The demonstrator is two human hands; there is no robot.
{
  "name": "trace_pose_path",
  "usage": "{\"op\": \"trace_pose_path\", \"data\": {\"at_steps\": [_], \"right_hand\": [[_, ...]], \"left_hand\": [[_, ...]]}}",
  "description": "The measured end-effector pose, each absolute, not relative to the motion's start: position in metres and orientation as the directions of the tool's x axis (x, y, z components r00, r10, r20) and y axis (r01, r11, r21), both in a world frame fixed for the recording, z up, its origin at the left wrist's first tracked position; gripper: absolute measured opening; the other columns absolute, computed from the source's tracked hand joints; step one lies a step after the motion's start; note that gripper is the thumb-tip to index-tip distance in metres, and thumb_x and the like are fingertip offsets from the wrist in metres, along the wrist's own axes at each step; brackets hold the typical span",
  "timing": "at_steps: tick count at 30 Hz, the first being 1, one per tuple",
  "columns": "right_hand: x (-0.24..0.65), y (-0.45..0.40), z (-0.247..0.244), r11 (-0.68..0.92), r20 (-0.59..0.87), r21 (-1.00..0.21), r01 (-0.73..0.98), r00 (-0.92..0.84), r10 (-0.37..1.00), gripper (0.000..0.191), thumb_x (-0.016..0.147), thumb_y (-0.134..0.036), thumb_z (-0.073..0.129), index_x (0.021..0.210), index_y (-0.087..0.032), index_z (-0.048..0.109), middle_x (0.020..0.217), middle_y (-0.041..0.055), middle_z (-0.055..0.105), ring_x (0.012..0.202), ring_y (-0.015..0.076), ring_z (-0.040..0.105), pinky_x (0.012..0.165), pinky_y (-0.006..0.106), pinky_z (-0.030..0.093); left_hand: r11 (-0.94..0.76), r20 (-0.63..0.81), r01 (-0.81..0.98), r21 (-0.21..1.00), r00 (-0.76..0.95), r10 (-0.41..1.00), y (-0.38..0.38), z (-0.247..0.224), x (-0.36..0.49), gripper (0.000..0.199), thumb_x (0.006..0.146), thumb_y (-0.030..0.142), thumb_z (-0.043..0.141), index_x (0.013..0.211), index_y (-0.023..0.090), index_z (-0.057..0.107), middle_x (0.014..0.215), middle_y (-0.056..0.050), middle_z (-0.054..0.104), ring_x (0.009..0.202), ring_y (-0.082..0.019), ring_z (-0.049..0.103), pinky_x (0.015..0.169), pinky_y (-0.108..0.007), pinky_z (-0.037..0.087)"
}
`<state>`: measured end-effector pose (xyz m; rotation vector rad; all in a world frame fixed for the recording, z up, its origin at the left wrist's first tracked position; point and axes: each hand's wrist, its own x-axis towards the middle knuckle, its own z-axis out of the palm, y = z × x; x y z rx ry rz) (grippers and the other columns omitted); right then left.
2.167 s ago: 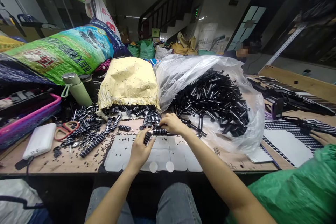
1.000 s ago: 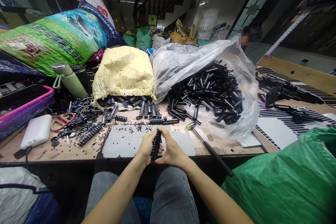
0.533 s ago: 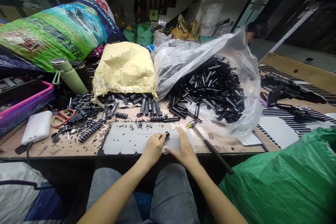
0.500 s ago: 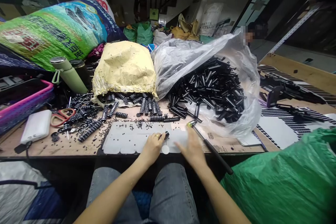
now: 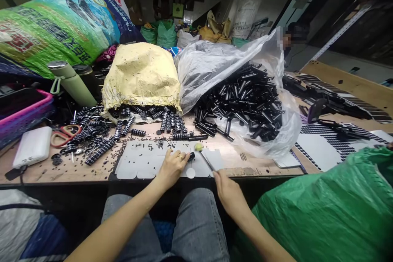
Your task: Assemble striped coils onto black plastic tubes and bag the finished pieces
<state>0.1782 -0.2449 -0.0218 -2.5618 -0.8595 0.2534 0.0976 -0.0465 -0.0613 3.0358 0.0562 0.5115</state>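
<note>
My left hand (image 5: 173,167) is over the grey plate (image 5: 135,163) at the table's front edge. Its fingers are closed on a small black plastic piece (image 5: 191,156), whose end pokes out to the right. My right hand (image 5: 230,190) grips the handle of a hammer (image 5: 206,159), its yellowish head just right of the black piece and apart from it. The hammer head is a little blurred. Below the black piece lies a white round disc (image 5: 190,172). Tiny black bits dot the plate's left part.
Behind the plate stand a yellow sack (image 5: 141,77) with ribbed black rollers at its mouth and a clear plastic bag (image 5: 211,61) of black parts. Scissors (image 5: 66,136), a white power bank (image 5: 32,147) and a green flask (image 5: 72,84) are left. A green sack (image 5: 331,208) bulges at right.
My right hand, open and blurred before, has taken the hammer from beside the plate and brought its head near the black piece. The view has shifted slightly; my left hand keeps its hold.
</note>
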Motion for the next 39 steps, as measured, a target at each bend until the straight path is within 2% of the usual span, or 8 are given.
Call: {"op": "trace_pose_path", "data": {"at_steps": [3,9,12,16,25,30,34,39], "right_hand": [[0.173,-0.245,-0.016,-0.727,-0.094,-0.429,0.537,0.774,0.627,0.033,0.088,-0.042,0.021,0.073,-0.022,0.043,0.053,0.0001,0.052,0.049,0.018,0.052,0.047,0.025,0.031],[0.153,-0.234,0.032,-0.514,0.118,-0.702,0.493,0.792,0.599,0.033,0.089,-0.044,0.021,0.078,-0.022,0.044,0.052,-0.003,0.047,0.043,0.0125,0.047,0.046,0.022,0.035],[0.139,-0.216,0.023,-0.508,0.109,-0.66,0.554,0.739,0.664,0.034,0.089,-0.043,0.02,0.08,-0.021,0.045,0.053,-0.0015,0.049,0.043,0.0131,0.048,0.045,0.022,0.034],[0.132,-0.202,-0.006,-0.591,-0.084,-0.452,0.668,0.628,0.773,0.035,0.089,-0.041,0.02,0.072,-0.022,0.045,0.056,0.0024,0.056,0.049,0.0175,0.054,0.046,0.024,0.032],[0.185,-0.24,0.0,-0.707,0.051,-0.512,0.487,0.839,0.542,0.042,0.082,-0.057,0.02,0.069,-0.024,0.043,0.058,0.0028,0.058,0.053,0.0201,0.056,0.051,0.027,0.039],[0.211,-0.255,-0.028,-0.778,-0.042,-0.455,0.434,0.862,0.505,0.039,0.078,-0.058,0.023,0.066,-0.026,0.041,0.057,0.0041,0.058,0.057,0.024,0.058,0.052,0.031,0.039],[0.219,-0.254,-0.037,-0.802,-0.105,-0.436,0.407,0.862,0.495,0.038,0.076,-0.057,0.024,0.066,-0.025,0.042,0.062,0.0061,0.06,0.061,0.0252,0.059,0.055,0.033,0.04],[0.23,-0.251,-0.04,-0.833,-0.16,-0.398,0.385,0.865,0.476,0.033,0.075,-0.052,0.03,0.074,-0.024,0.049,0.063,0.0066,0.061,0.06,0.0256,0.059,0.054,0.033,0.042]], "left_hand": [[-0.997,0.316,0.06,0.053,0.946,0.074,-0.057,-0.069,0.101,0.04,0.082,0.006,0.03,0.12,0.012,0.044,0.11,-0.012,0.056,0.103,-0.022,0.049,0.091,-0.045,0.032],[-0.983,0.299,0.143,0.115,0.939,0.171,-0.085,-0.08,0.105,0.061,0.083,0.039,0.035,0.131,0.002,0.025,0.136,-0.021,0.028,0.129,-0.027,0.018,0.103,-0.044,0.019],[-0.984,0.287,0.117,0.133,0.946,0.152,-0.089,-0.085,0.101,0.069,0.08,0.042,0.037,0.131,-0.001,0.022,0.138,-0.023,0.023,0.13,-0.029,0.012,0.104,-0.044,0.017],[-0.983,0.315,0.095,0.159,0.938,0.142,-0.084,-0.089,0.101,0.058,0.08,0.027,0.035,0.129,-0.002,0.024,0.136,-0.022,0.027,0.128,-0.03,0.019,0.103,-0.044,0.021],[-0.904,0.324,0.335,0.267,0.852,0.412,-0.037,-0.051,0.088,0.046,0.075,-0.002,0.033,0.117,0.013,0.045,0.092,-0.011,0.055,0.083,-0.02,0.052,0.068,-0.031,0.046],[-0.484,0.319,0.848,0.217,0.407,0.856,0.054,-0.022,0.003,0.033,0.078,0.004,0.032,0.102,0.008,0.054,0.097,-0.017,0.053,0.089,-0.026,0.05,0.068,-0.034,0.045],[-0.367,0.095,0.918,0.149,0.356,0.93,0.095,-0.016,-0.031,0.023,0.077,0.008,0.038,0.083,0.008,0.061,0.089,-0.017,0.056,0.089,-0.027,0.053,0.071,-0.035,0.045],[-0.267,0.097,0.95,0.161,0.253,0.962,0.088,0.007,-0.065,0.02,0.075,0.023,0.051,0.086,0.011,0.061,0.088,-0.014,0.058,0.083,-0.024,0.057,0.071,-0.03,0.045]]}}
